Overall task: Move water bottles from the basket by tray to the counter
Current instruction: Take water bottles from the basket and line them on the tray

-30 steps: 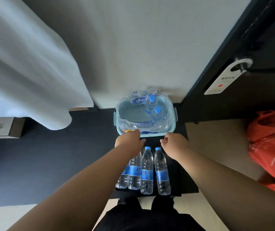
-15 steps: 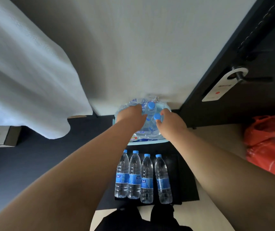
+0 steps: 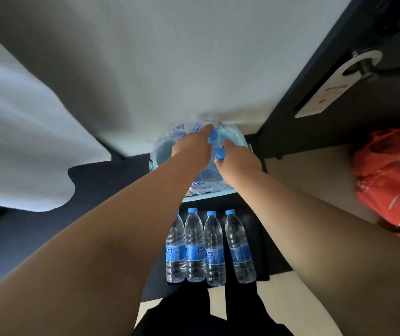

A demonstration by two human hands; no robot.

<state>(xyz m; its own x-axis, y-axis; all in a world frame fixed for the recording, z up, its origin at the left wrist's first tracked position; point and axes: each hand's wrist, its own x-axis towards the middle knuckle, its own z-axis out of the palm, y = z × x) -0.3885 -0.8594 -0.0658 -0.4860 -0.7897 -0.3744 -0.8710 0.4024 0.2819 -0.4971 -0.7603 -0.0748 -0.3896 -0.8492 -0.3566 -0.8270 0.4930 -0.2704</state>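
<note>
A pale blue basket (image 3: pixel 208 197) lined with clear printed plastic sits on the floor against the white wall. Two upright water bottles stand inside it. My left hand (image 3: pixel 192 147) is wrapped around the far bottle, whose blue cap (image 3: pixel 213 135) shows past my fingers. My right hand (image 3: pixel 237 161) grips the near bottle just below its blue cap (image 3: pixel 220 154). In front of the basket a black tray (image 3: pixel 263 251) holds several clear bottles (image 3: pixel 209 248) with blue labels, lying side by side, caps toward the basket.
A white cloth (image 3: pixel 24 146) hangs at the left over dark carpet (image 3: pixel 24 251). At the right stands a dark door (image 3: pixel 363 110) with a white hanger sign (image 3: pixel 325 98) on its handle, and an orange bag (image 3: pixel 390 180) lies on the beige floor. My dark-trousered legs (image 3: pixel 208 314) are below.
Both hands went from the tray's far edge forward into the basket and closed on the two standing bottles. The view has come closer to the floor.
</note>
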